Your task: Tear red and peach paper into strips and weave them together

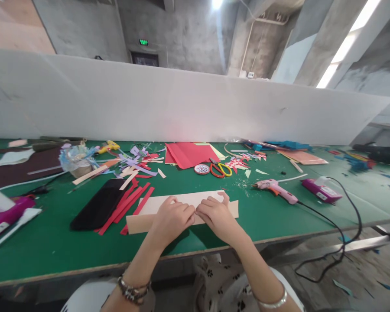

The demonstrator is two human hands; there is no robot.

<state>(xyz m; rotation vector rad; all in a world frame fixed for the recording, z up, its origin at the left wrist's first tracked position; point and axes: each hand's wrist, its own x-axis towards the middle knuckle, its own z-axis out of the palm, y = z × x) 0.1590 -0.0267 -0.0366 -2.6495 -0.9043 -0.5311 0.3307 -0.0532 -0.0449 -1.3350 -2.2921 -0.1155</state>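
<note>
A long cream sheet of paper (139, 222) lies folded on the green table (52, 242), just in front of me. My left hand (170, 219) and my right hand (216, 214) rest side by side on its middle, fingers curled and pressing down on the fold, thumbs meeting. Several red paper strips (130, 206) lie just left of the sheet, next to a black phone-like slab (99, 203).
A pink glue gun (274, 189) with a black cable lies right of the sheet, beside a pink box (321, 190). Scissors (220, 169), red paper sheets (190, 154) and paper scraps (130, 167) cover the back. A white partition board (182, 104) stands behind. Another pink tool (6, 214) sits at the left.
</note>
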